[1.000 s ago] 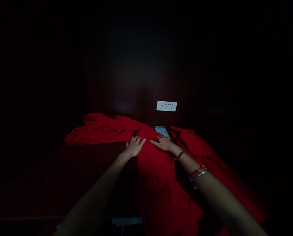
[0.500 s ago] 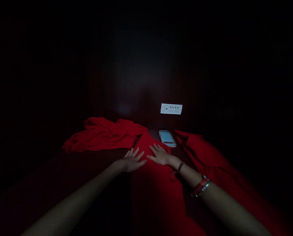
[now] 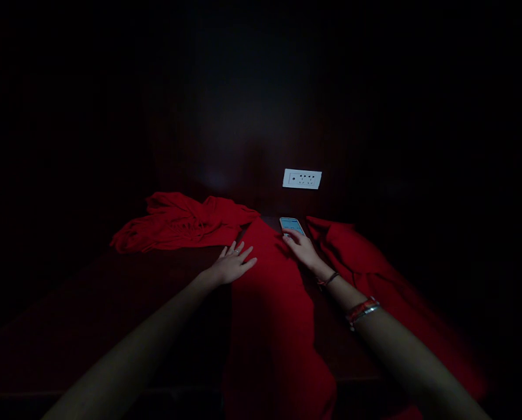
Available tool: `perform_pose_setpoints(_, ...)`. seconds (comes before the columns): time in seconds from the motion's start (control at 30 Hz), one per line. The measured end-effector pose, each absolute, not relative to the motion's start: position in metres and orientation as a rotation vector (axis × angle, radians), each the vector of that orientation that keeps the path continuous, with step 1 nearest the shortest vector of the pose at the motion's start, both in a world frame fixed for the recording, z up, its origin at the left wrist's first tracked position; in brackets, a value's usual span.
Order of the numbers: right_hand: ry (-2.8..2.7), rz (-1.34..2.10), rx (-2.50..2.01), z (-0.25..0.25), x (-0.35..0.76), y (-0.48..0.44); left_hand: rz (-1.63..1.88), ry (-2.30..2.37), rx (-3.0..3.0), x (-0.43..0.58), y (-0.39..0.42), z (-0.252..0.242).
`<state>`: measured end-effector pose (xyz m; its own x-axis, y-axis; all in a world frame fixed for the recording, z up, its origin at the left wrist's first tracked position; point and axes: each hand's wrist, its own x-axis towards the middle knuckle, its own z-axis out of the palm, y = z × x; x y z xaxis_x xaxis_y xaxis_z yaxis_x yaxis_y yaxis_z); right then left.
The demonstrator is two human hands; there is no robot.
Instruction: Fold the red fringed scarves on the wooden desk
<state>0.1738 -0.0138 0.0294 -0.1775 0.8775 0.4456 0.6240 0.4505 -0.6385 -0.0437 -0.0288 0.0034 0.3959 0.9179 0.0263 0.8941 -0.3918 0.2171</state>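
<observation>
A long red cloth [image 3: 274,303] lies down the middle of the dark tabletop and hangs over its front edge. My left hand [image 3: 232,267], a ring on one finger, rests with fingers spread at the cloth's left side. At the back, my right hand [image 3: 302,249] reaches over the near part of a smartphone [image 3: 291,223] with a lit screen. Its fingers are stretched out and partly bent; whether they touch the phone I cannot tell. Bracelets [image 3: 364,311] circle my right wrist and forearm.
A rumpled red garment with lacing [image 3: 182,224] lies at the back left. More red fabric [image 3: 361,251] stretches along the right side toward the front edge. A white socket panel [image 3: 302,179] is set in the dark wall behind. The surroundings are very dark.
My right hand has moved off the cloth, right and away from me, onto or above the phone. My left hand stays at the cloth's left side. The view has tilted slightly down.
</observation>
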Motion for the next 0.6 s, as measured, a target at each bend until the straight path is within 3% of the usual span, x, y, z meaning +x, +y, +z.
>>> perform_pose_setpoints(0.1,-1.835,0.32,-1.388,0.041,0.18,-0.049,0.472,1.558,2.582,-0.047,-0.032,0.007)
perform_pose_setpoints(0.2,-1.983,0.456,-1.633,0.042,0.181,-0.084,0.749,1.493,2.607,-0.048,-0.04,0.018)
perform_pose_setpoints(0.4,-2.088,0.467,-1.709,0.034,0.177,-0.108,0.907,1.614,2.519,-0.038,-0.103,0.04)
perform_pose_setpoints(0.47,-2.116,0.325,-1.683,0.037,0.178,-0.101,0.823,1.718,2.496,-0.036,-0.13,0.037)
perform_pose_setpoints(0.6,-2.272,0.137,-1.46,0.05,0.179,-0.08,0.31,1.774,2.39,-0.041,-0.154,0.019)
